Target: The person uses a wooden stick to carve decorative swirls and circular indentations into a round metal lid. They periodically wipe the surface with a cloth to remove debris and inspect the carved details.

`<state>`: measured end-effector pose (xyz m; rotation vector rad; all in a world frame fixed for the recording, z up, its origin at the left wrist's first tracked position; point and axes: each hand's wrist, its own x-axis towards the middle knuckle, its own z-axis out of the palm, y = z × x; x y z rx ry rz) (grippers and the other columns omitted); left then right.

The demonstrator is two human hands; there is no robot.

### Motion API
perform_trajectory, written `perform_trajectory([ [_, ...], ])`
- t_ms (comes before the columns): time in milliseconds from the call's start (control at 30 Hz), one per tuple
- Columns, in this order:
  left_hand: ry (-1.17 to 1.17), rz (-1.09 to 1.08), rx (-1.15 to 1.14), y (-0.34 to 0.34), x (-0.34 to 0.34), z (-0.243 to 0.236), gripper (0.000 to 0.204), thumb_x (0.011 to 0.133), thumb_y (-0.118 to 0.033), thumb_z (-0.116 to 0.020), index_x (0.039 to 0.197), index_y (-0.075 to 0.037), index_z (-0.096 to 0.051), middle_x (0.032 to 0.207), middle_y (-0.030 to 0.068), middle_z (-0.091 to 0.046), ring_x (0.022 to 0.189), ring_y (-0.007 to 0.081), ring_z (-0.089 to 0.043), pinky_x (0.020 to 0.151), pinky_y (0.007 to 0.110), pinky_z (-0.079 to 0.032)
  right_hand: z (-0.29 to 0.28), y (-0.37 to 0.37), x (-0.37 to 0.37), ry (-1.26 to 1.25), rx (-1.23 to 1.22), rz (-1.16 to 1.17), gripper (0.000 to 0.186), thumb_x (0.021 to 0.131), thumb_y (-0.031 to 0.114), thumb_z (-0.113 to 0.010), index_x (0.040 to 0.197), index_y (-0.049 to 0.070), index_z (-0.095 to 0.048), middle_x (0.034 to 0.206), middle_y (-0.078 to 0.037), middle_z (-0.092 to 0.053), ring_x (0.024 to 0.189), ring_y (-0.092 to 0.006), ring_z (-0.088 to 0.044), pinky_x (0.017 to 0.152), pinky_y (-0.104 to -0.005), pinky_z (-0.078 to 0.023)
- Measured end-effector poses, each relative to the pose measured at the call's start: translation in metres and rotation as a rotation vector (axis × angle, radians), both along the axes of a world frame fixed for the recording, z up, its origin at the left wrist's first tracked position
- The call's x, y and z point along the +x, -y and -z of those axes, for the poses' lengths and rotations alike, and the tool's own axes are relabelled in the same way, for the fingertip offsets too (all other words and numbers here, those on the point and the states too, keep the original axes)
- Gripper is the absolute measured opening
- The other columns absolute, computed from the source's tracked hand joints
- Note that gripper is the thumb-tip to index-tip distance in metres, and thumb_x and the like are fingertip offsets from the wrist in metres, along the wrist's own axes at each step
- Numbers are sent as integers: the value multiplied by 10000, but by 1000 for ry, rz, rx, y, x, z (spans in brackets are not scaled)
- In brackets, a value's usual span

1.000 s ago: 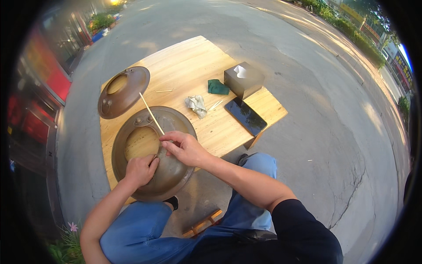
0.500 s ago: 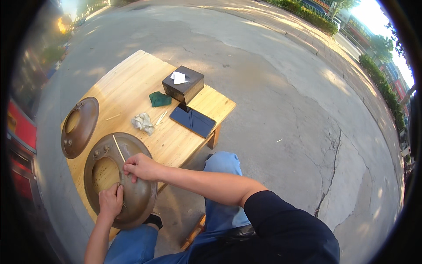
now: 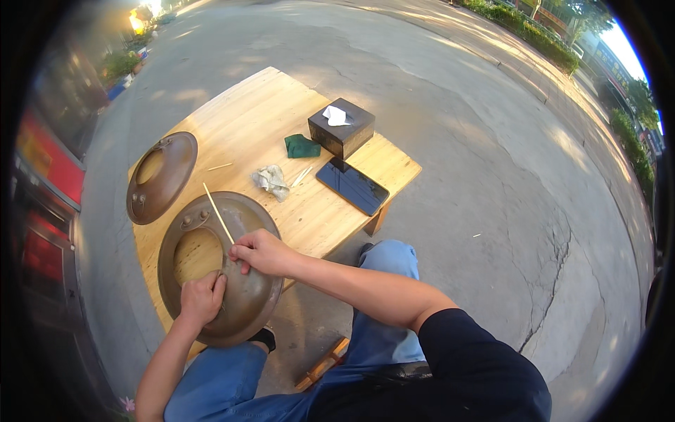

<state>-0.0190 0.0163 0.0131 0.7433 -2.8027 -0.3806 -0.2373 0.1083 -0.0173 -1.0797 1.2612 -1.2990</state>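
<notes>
Right hand: the right hand (image 3: pixel 259 252) is closed in a pinch, with its thumb and fingers holding one end of a thin, pale, straight stick (image 3: pixel 218 213).
Left hand: the left hand (image 3: pixel 202 298) is curled up with its thumb on top, at the edge of the big hole. Its fingertips are hidden, so I cannot tell if it grips the rim.
Brown round piece: a big, shiny, brown round piece with a wide rim (image 3: pixel 253 299) lies at the near side of the table, in front of the person. Yellow wood shows through its hole.
Knobs: two small, round, brown knobs (image 3: pixel 186 220) sit by the far end of the hole.
Stick: it slants up and left from the right hand, over the brown round piece.
Other round piece: a second brown piece with a hole (image 3: pixel 172 179) lies farther off, near the table's left edge.
Table: the yellow wooden table (image 3: pixel 253 105) also has a crumpled whitish tissue (image 3: pixel 271 182), short pale sticks (image 3: pixel 301 176) beside it, and a dark green cloth (image 3: pixel 302 146).
Right side: a flat black phone (image 3: pixel 353 186) lies near a dark brown box (image 3: pixel 341 137) with white paper (image 3: pixel 336 115) poking out.
Ground: grey, with a long crack.
</notes>
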Motion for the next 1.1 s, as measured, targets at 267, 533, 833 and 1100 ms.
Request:
perform_trajectory([
  [267, -41, 0, -16, -1, 1, 1, 240, 1000, -279, -625, 917, -74, -718, 740, 242, -672, 706, 462, -670, 642, 558, -522, 4, 0, 7, 27, -76, 81, 283, 1027, 196, -603, 982, -56, -722, 741, -86, -700, 625, -146, -688, 641, -332, -547],
  [533, -6, 0, -22, 0, 2, 1, 229, 999, -278, -627, 931, -82, -723, 733, 238, -672, 706, 456, -674, 640, 555, -524, -1, -3, 3, -36, 8, 13, 282, 1057, 199, -611, 1100, -52, -732, 889, -76, -743, 726, -127, -698, 717, -301, -551],
  [833, -32, 9, -36, 2, 3, 7, 230, 999, -284, -627, 942, -86, -728, 747, 224, -683, 698, 446, -677, 639, 546, -529, 3, 0, 3, 58, 11, 0, 282, 1058, 180, -610, 1137, -63, -729, 980, -87, -756, 732, -133, -699, 727, -289, -553],
  [1100, -27, 6, -21, 1, 3, 3, 236, 992, -288, -637, 932, -82, -734, 737, 222, -678, 692, 445, -672, 626, 543, -526, 0, -2, 4, 45, 22, 16, 275, 1048, 184, -623, 1106, -55, -748, 941, -87, -763, 718, -126, -695, 698, -287, -539],
])
